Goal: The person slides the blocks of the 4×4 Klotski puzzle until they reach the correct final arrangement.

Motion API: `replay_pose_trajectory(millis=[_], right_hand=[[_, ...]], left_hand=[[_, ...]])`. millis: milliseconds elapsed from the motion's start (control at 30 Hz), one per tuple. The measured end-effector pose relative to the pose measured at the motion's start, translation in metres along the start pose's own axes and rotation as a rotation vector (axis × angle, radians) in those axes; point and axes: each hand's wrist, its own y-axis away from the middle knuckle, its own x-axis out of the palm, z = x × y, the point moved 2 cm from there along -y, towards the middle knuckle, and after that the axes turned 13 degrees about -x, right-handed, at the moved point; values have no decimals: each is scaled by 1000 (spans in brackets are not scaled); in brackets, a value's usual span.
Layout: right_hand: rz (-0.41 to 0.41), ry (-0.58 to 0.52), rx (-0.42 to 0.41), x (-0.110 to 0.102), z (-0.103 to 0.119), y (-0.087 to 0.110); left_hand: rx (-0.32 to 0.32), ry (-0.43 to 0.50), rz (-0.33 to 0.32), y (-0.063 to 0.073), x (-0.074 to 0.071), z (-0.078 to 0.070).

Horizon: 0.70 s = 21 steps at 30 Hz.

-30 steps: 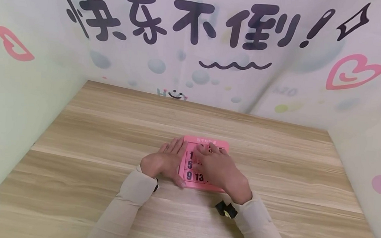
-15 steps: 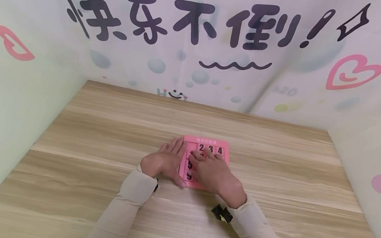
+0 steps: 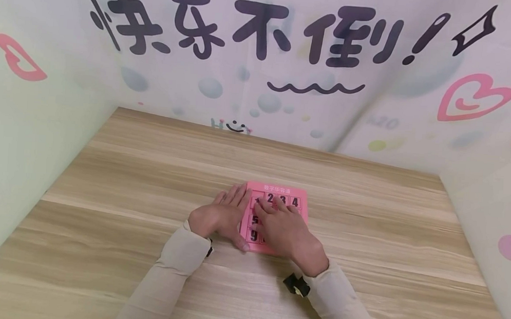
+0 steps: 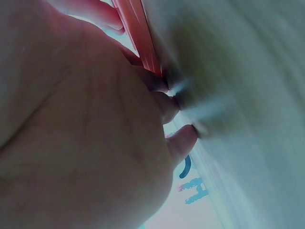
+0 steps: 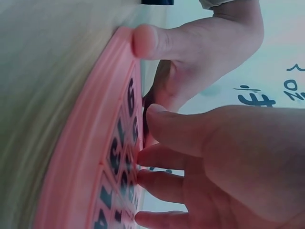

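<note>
A pink number sliding puzzle lies flat on the wooden table, its header strip on the far side. Along its left edge lie the fairly straight fingers of my left hand, the thumb at the near left corner. My right hand reaches over the tiles with fingers extended, fingertips at the 1 tile and neighbouring tiles. Tiles 2, 3 and 4 fill the top row's right side. Below on the left show the 5 and 9 tiles; my right hand hides most others. The right wrist view shows its fingertips right at the tile faces.
The wood-grain table extends around the puzzle. Behind it hangs a pale printed backdrop with large dark characters, and light walls stand left and right. A black strap piece sits at my right wrist.
My right hand has shifted left and slightly toward me, uncovering the top row. The 1 tile has slid up into the gap at the top left. My left hand has stayed put.
</note>
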Motion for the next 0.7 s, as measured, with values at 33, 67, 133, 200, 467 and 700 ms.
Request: replay_pose_trajectory(millis=[33, 67, 133, 200, 467, 700], right_hand=[[-2, -6, 4, 0, -1, 0], [-3, -8, 7, 1, -1, -1], [-7, -12, 11, 1, -2, -2], [-9, -11, 15, 1, -3, -3], [-14, 12, 19, 3, -6, -5], [-30, 21, 24, 3, -7, -6]], left_hand=[[-1, 0, 1, 0, 0, 0], [-1, 1, 1, 0, 0, 0], [-2, 3, 4, 0, 0, 0], [-1, 5, 5, 0, 0, 0], [2, 10, 6, 0, 0, 0], [-2, 11, 5, 0, 0, 0]])
